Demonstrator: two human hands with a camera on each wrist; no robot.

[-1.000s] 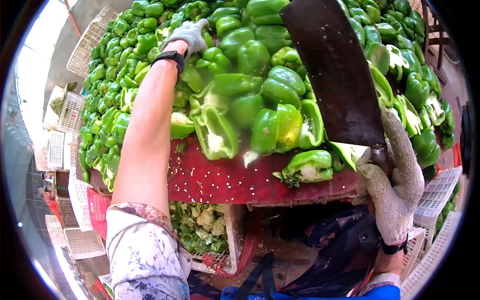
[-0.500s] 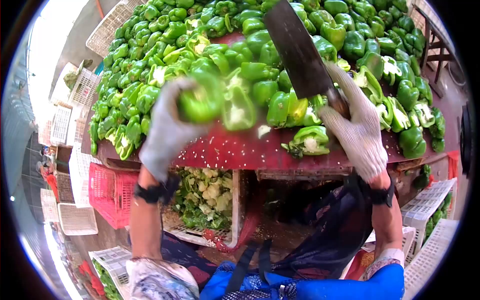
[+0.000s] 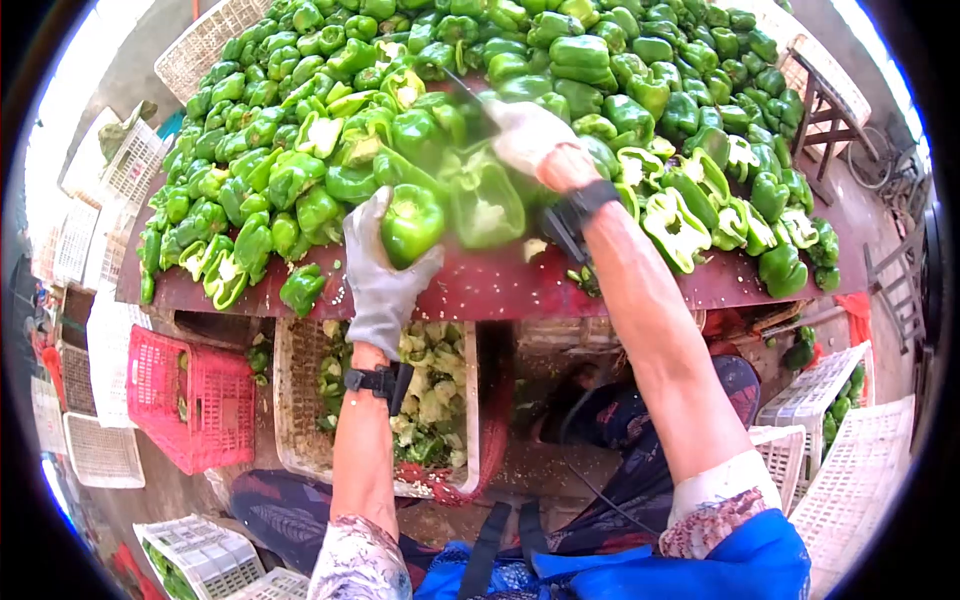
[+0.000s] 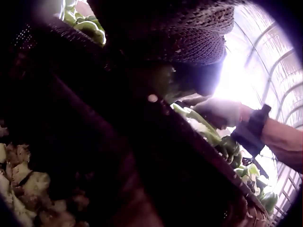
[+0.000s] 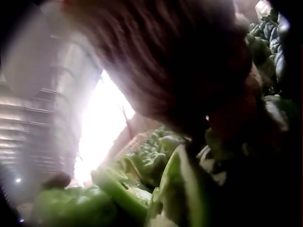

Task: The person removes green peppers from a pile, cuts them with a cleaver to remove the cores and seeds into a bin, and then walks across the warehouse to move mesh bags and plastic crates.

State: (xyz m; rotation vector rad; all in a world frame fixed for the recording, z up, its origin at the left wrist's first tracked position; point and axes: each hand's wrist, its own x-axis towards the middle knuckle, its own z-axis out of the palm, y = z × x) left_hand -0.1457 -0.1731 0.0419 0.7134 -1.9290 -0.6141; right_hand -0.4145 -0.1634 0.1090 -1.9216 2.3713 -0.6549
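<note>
In the head view my gloved left hand [image 3: 380, 280] grips a whole green bell pepper [image 3: 412, 222] near the table's front edge. My right hand [image 3: 525, 135], also gloved, holds a cleaver [image 3: 466, 90] over the pile, its dark blade seen nearly edge-on and its handle hidden by the fingers. Between the hands lies a halved pepper [image 3: 487, 205], cut face up and blurred. More cut halves [image 3: 675, 230] lie right of the right forearm. The left wrist view is dark, with the left glove [image 4: 199, 42] overhead. Cut pepper [image 5: 175, 189] shows beneath the right glove [image 5: 165, 61] in the right wrist view.
A large heap of green peppers [image 3: 300, 100] covers much of the red table [image 3: 470, 290]. Under its front edge stands a crate [image 3: 290, 400] of pepper cores and scraps. A pink crate [image 3: 195, 400] is at left; white crates [image 3: 850, 480] stand at right.
My left hand has come back from the heap with a pepper, now held by the table's front edge. The right hand has swung the cleaver from the right side inward and up, turning its blade edge-on.
</note>
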